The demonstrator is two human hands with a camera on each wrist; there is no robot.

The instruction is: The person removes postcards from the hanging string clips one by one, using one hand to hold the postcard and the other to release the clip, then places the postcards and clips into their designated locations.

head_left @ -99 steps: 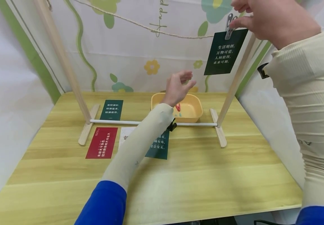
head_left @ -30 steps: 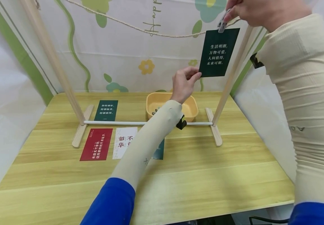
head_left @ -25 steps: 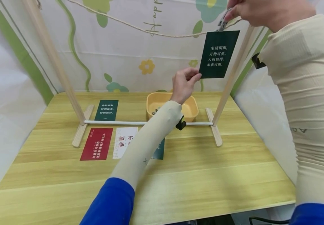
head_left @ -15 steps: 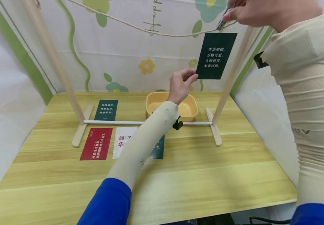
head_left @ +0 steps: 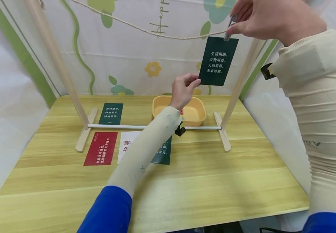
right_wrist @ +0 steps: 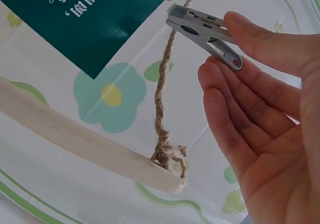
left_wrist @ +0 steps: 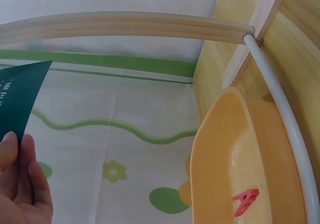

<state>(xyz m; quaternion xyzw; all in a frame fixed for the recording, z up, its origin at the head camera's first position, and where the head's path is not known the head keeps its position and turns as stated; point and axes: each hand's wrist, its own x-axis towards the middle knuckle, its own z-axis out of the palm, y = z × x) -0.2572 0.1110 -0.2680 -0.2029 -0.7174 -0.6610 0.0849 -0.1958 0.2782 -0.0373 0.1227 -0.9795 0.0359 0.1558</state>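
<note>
In the head view my left hand [head_left: 182, 90] pinches the lower left corner of a dark green card [head_left: 218, 61] with white Chinese lettering. The card hangs just under a thin rope [head_left: 182, 38]. My right hand [head_left: 278, 21] pinches a grey clothespin [head_left: 230, 27] between thumb and fingers at the rope. From the head, the clothespin's tip overlaps the card's top edge. In the right wrist view the tip of the clothespin [right_wrist: 205, 34] crosses the rope [right_wrist: 161, 89], and a gap shows between it and the card [right_wrist: 95, 24].
A wooden frame [head_left: 58, 64] with a white crossbar [head_left: 118, 126] stands on the table [head_left: 214, 187]. Behind the crossbar sits a yellow basin [head_left: 198, 111] holding a red clothespin [left_wrist: 245, 202]. A red card [head_left: 101, 149], a white card [head_left: 123, 145] and green cards [head_left: 111, 114] lie at left and centre.
My left hand has taken the card's corner. The card has come out of the grey clothespin and moved left and down. My right hand has moved left and lower with the clothespin.
</note>
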